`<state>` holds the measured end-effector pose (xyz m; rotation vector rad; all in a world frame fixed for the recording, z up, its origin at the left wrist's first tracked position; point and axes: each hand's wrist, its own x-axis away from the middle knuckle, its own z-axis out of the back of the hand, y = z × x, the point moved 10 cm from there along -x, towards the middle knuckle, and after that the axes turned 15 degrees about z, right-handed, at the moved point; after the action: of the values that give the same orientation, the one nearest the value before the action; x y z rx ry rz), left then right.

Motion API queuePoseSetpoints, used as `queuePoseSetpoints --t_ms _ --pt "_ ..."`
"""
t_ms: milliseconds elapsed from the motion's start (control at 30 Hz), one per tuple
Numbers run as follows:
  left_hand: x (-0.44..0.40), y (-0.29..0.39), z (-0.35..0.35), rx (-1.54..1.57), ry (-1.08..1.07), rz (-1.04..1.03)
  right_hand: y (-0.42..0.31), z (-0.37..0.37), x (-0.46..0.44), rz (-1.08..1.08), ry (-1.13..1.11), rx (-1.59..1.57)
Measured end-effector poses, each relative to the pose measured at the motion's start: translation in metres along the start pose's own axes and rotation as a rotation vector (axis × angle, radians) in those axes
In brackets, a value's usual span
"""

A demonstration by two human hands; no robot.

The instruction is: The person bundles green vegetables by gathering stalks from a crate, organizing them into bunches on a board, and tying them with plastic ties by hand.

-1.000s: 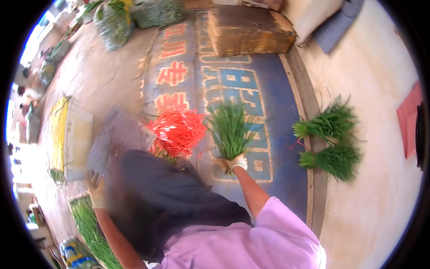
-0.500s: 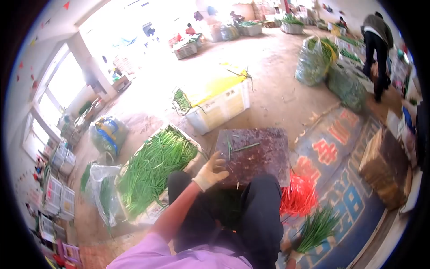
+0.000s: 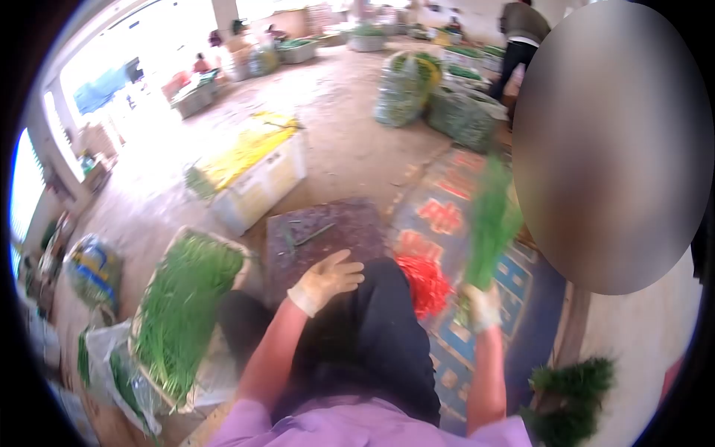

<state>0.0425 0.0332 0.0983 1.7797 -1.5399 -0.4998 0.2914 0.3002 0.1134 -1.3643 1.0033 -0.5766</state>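
Note:
My right hand (image 3: 482, 305), in a pale glove, is wrapped round the lower end of a bunch of long green vegetable stalks (image 3: 491, 223). The bunch points upward and is smeared by motion. My left hand (image 3: 328, 281), also gloved, hovers over the near edge of a dark reddish-brown board (image 3: 350, 216), fingers apart and nothing in them. A few green stalk pieces (image 3: 311, 235) lie on that board. Beside my knee, between the two hands, is a heap of red strips (image 3: 424, 285).
To the left stands a crate of green stalks (image 3: 186, 298). Beyond the board is a white box with a yellow cover (image 3: 257, 179). Dark green bundles (image 3: 573, 395) lie at lower right. Filled bags (image 3: 406, 89) and a bending person (image 3: 521, 33) are farther off. A grey blur hides the right side.
My right hand has brought the green bunch up from the lower right to beside the red strips. The view has swung right. My left hand stays open near the board.

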Motion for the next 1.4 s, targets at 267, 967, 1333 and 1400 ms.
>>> queuePoseSetpoints --t_ms 267,967,1333,1400 --pt "0.001 0.068 -0.052 -1.191 0.298 -0.339 -0.082 -0.261 0.049 0.025 -0.801 -0.051" --pt "0.079 0.088 0.162 0.355 0.108 -0.454 0.033 -0.384 0.128 0.195 -1.234 0.35" --pt "0.083 0.067 0.208 0.603 0.448 -0.313 0.041 -0.376 0.115 0.131 -1.236 0.305" --pt "0.087 0.069 0.21 0.609 0.452 -0.344 0.041 -0.381 0.112 0.069 -1.228 0.27"
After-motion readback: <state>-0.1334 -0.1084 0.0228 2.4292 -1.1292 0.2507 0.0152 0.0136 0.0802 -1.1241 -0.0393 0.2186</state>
